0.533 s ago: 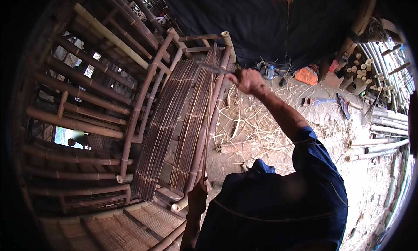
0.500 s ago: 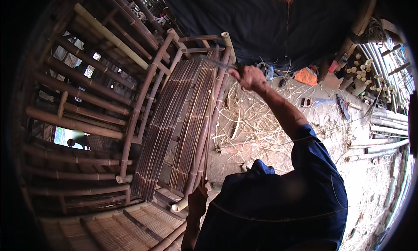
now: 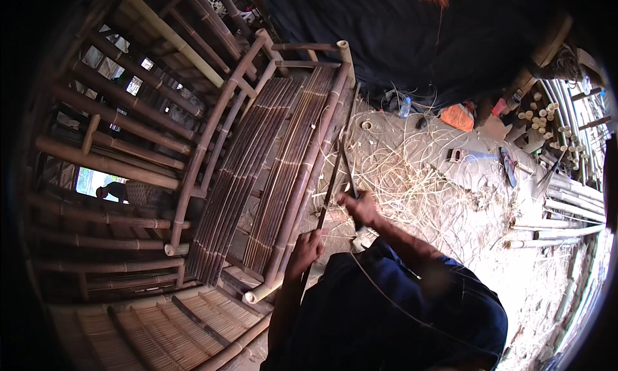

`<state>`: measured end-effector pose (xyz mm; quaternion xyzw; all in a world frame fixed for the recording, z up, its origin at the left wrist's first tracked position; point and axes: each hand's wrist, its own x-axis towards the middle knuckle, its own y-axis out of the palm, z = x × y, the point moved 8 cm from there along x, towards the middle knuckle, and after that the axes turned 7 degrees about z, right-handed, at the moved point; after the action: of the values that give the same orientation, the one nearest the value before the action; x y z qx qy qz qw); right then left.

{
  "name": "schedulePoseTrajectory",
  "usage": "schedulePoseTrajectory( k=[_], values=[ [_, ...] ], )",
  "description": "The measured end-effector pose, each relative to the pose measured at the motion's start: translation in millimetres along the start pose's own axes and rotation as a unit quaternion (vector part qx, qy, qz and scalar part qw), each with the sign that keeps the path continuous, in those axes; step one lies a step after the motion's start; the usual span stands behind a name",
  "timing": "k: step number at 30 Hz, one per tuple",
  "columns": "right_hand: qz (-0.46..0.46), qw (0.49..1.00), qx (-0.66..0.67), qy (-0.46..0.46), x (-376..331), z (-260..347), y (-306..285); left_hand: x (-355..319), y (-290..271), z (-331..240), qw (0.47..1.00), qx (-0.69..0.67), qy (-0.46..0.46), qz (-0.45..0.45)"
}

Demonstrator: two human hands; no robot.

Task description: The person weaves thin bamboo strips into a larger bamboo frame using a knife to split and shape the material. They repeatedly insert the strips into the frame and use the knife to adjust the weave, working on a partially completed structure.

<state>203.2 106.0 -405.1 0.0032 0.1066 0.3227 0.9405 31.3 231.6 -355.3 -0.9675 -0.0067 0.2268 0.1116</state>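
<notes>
Left hand: the left hand [image 3: 306, 247] is closing around the lower part of a thin dark bamboo strip [image 3: 327, 192], fingers curled tight on it, just beside the front rail of the bamboo bench frame [image 3: 302, 178].
Right hand: the right hand [image 3: 359, 207] is clenching the handle of a long knife [image 3: 348, 168], whose narrow blade is pointing up and away from the person, lying close against the strip.
Strip: it is running slanted from the left hand upward, between the bench frame's rail and the knife blade; whether the blade is touching it I cannot tell.
Step in hand: by my judgement the person is trimming or shaving the strip, steadying it with one hand and working the edge with the other.
Next move: it seems to be calling for a firm hold low on the strip and a controlled stroke of the blade away from the body, keeping the left fingers clear of the edge.
Surroundings: pale shavings [image 3: 412, 178] are lying scattered on the ground by the bench, with cut bamboo poles [image 3: 566, 203] stacked to the right.
</notes>
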Motion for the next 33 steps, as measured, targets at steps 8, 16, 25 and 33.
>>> schedulePoseTrajectory(
  k=[8,16,25,33],
  values=[
    [-0.024,0.996,0.058,0.064,49,-13,-27,-68,-56,120,0.963,0.245,0.04,-0.106],
    [-0.033,0.983,-0.177,-0.034,155,74,-109,-127,-12,123,0.976,-0.19,-0.105,-0.023],
    [-0.212,0.615,-0.631,-0.423,22,78,-33,0,-16,-62,0.994,-0.033,0.08,-0.06],
    [0.059,0.873,-0.451,-0.178,-26,79,40,23,-34,-77,0.991,-0.066,0.059,-0.099]
  ],
)
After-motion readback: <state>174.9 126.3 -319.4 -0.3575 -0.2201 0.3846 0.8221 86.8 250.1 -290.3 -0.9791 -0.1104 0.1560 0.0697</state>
